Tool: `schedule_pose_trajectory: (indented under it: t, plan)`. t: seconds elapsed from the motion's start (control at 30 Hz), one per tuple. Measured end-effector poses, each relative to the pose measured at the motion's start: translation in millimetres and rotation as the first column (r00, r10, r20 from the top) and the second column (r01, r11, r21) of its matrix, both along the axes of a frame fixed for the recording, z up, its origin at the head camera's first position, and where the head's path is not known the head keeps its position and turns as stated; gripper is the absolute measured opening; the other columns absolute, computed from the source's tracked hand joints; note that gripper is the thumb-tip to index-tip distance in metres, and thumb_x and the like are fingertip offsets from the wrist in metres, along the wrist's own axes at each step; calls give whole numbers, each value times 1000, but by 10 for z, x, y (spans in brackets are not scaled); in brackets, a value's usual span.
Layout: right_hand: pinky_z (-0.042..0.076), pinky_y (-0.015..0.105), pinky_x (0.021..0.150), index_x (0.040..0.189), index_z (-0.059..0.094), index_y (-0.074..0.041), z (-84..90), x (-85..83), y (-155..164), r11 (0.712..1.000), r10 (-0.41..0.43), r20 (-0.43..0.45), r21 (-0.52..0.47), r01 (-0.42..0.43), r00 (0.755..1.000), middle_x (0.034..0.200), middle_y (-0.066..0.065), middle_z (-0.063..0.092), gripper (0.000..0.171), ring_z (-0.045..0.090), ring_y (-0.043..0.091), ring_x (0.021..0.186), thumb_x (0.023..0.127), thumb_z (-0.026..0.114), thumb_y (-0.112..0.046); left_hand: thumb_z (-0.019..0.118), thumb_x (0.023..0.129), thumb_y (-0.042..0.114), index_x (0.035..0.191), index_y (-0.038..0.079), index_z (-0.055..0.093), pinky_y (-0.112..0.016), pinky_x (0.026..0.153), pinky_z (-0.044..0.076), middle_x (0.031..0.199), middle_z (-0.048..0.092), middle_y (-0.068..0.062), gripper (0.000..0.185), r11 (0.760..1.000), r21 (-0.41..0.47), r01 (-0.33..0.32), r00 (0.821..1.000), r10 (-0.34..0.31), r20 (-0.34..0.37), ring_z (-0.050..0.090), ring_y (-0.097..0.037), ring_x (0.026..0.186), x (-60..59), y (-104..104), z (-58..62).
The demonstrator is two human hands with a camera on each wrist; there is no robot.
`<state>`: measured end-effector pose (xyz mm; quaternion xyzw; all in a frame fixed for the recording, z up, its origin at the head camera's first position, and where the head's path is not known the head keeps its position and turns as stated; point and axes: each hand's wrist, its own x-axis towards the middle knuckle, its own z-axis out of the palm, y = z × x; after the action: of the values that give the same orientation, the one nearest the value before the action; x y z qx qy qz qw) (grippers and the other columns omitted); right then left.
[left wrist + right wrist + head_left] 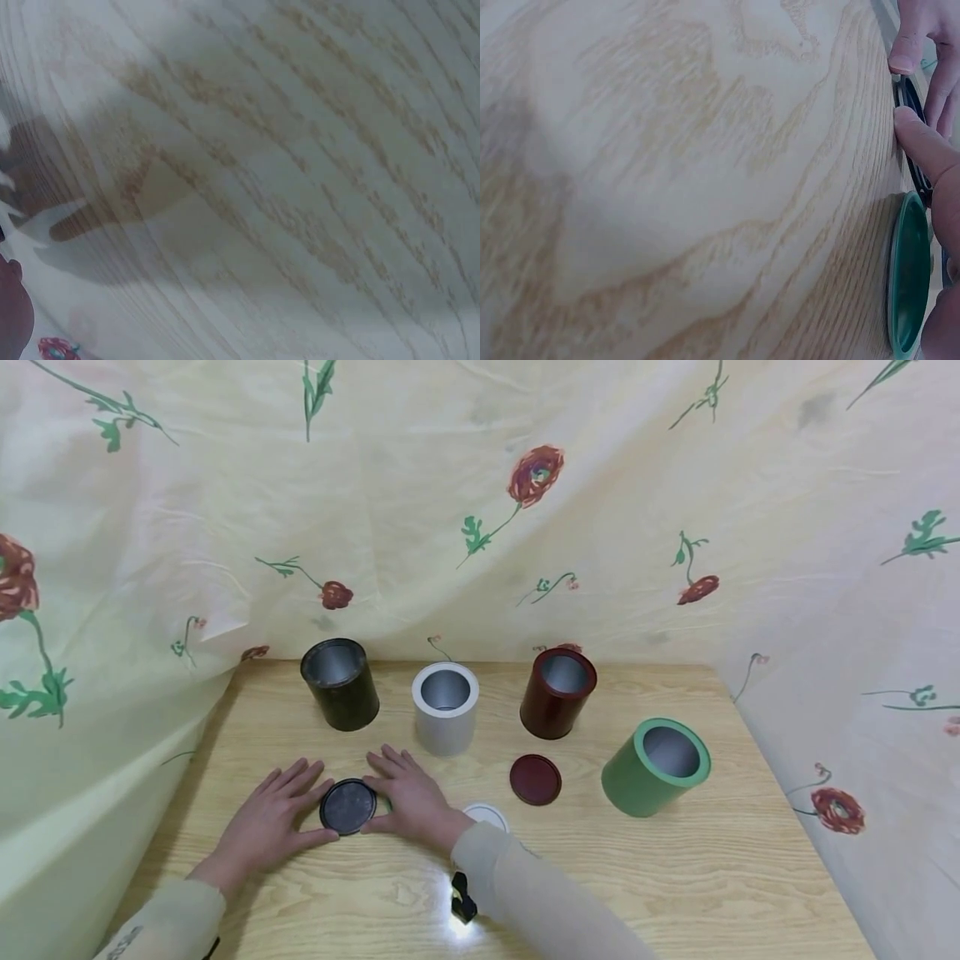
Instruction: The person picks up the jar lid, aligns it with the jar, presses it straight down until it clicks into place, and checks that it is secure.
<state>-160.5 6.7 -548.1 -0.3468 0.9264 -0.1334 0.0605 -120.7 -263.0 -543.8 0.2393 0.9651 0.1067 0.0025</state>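
A round black lid (348, 806) lies flat on the wooden table (675, 877) between my two hands. My left hand (279, 808) rests flat at its left, straight fingers and thumb touching the rim. My right hand (406, 795) lies flat at its right, thumb against the rim. In the right wrist view the thumb (922, 146) touches the black lid's edge (907, 96), and a green lid (909, 281) lies under the palm. The left wrist view shows blurred wood and a sliver of the hand (11, 307).
Behind the hands stand open cans: black (341, 685), white (446, 708), dark red (557, 693), and green (656, 767) at the right. A red lid (536, 779) and a white lid (486, 815), partly hidden by my right wrist, lie nearby. Floral cloth (480, 527) surrounds the table.
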Motion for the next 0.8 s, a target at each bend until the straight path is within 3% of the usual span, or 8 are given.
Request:
schedule_pose_trajectory:
  t: [0.57, 0.8]
  plan:
    - [18, 46, 133, 147, 67, -16, -9, -41, -7, 995, 23, 7, -101, -22, 1000, 171, 5, 39, 75, 26, 27, 163, 86, 88, -54, 74, 88, 72, 150, 10, 63, -65, 123, 32, 161, 51, -18, 89, 1000, 9, -9, 999, 9, -51, 41, -43, 153, 35, -17, -30]
    - [16, 48, 133, 148, 66, -15, 54, -61, 1, 987, 40, -1, -153, -40, 999, 171, 4, 40, 75, 25, 26, 163, 86, 88, -52, 76, 84, 73, 149, 8, 64, -64, 122, 34, 161, 53, -17, 93, 1000, 7, -20, 996, 21, -92, 40, -43, 153, 29, -9, 36]
